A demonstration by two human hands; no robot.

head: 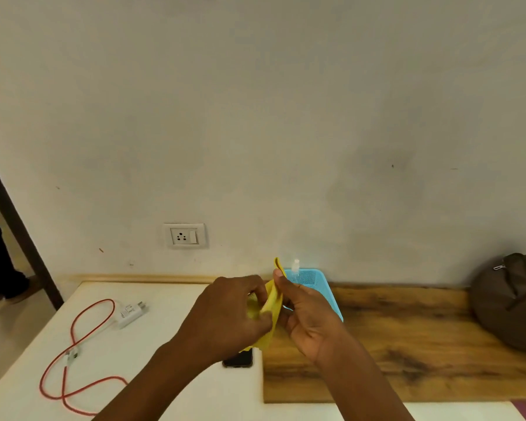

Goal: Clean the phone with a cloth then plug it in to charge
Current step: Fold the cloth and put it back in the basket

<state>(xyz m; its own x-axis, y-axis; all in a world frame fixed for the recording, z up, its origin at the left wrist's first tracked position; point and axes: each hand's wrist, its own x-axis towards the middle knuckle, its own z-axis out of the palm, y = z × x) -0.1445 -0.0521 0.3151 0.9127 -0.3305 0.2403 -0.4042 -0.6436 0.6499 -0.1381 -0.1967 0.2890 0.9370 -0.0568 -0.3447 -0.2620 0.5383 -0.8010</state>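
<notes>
Both hands hold a yellow cloth (272, 302) above the table. My left hand (231, 314) grips its left side and my right hand (304, 314) pinches its upper edge between thumb and fingers. A dark phone (239, 359) lies flat on the white table (152, 354) just below my left hand, mostly hidden by it and the cloth. A white charger plug (131, 312) with a red cable (73, 360) lies on the table to the left. A white wall socket (184, 236) with a switch sits on the wall above.
A blue plastic basket (316, 284) stands behind my hands against the wall, with a small clear spray bottle (295, 265) at it. A wooden board (407, 344) covers the right of the table. A brown bag (513, 299) rests at the far right. A dark door frame (19, 226) is at left.
</notes>
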